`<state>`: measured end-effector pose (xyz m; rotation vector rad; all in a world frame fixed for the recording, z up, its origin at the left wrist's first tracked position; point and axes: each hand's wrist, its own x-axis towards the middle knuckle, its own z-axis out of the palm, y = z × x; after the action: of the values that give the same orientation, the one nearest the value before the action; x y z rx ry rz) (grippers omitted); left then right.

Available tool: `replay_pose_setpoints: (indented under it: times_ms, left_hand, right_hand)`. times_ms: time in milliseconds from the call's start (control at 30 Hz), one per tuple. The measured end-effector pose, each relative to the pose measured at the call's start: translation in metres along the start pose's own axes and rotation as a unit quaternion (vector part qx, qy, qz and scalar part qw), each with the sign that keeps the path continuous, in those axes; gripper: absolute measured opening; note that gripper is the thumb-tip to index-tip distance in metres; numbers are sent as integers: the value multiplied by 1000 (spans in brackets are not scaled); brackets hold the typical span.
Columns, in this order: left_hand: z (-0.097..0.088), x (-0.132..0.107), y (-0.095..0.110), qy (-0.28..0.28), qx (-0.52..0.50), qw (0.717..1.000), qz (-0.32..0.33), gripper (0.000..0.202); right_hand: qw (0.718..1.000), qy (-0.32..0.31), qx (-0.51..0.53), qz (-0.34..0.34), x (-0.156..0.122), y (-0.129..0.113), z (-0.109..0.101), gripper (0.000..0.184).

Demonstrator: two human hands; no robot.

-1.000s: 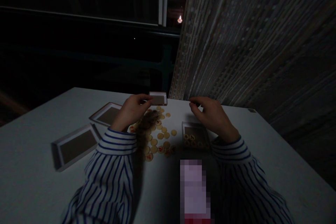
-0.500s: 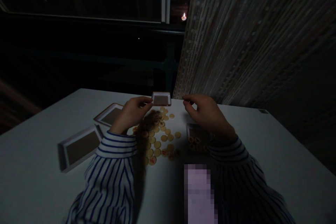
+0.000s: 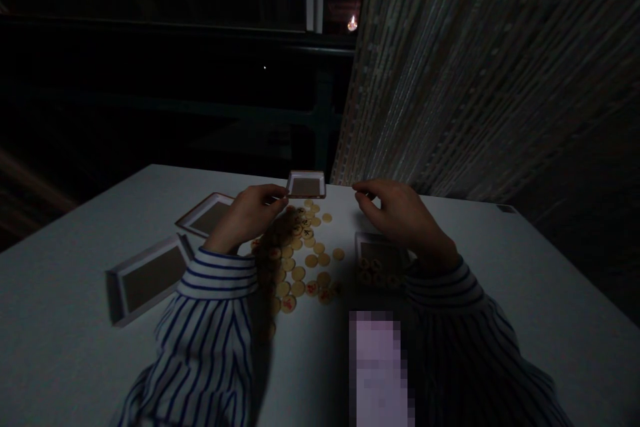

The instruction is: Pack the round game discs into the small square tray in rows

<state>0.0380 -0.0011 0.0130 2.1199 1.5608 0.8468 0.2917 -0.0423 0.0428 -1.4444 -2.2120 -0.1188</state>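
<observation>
Several round yellow game pieces [image 3: 305, 260] with red marks lie scattered on the white table [image 3: 70, 360]. My left hand [image 3: 250, 213] hovers over the pile's left side, fingers curled and pinched together near a small square box [image 3: 306, 184] at the far edge. My right hand [image 3: 400, 213] is to the right, fingertips pinched on something too small to make out. Below its wrist sits another small box [image 3: 380, 260] with a few pieces inside. Both arms wear blue-striped sleeves.
Two shallow square trays lie at the left, one [image 3: 145, 277] near and one [image 3: 207, 213] farther back. A woven curtain [image 3: 475, 80] hangs behind the table on the right. A dark window with a small light [image 3: 353, 23] fills the back left.
Both hands stayed over the pieces with only small shifts. My right hand drifted slightly left and then back. The view moved a little.
</observation>
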Motion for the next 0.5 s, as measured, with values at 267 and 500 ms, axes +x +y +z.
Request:
replay_pose_setpoints:
  times_ms: [267,500]
  left_hand:
    - [2,1,-5,-21,27,999,-14,40]
    - [1,-2,-4,-45,114,992,-8,36]
  right_hand:
    - [1000,-18,-9,3,1,-2,2,31]
    - [998,-60,-18,-12,3,-9,13,32]
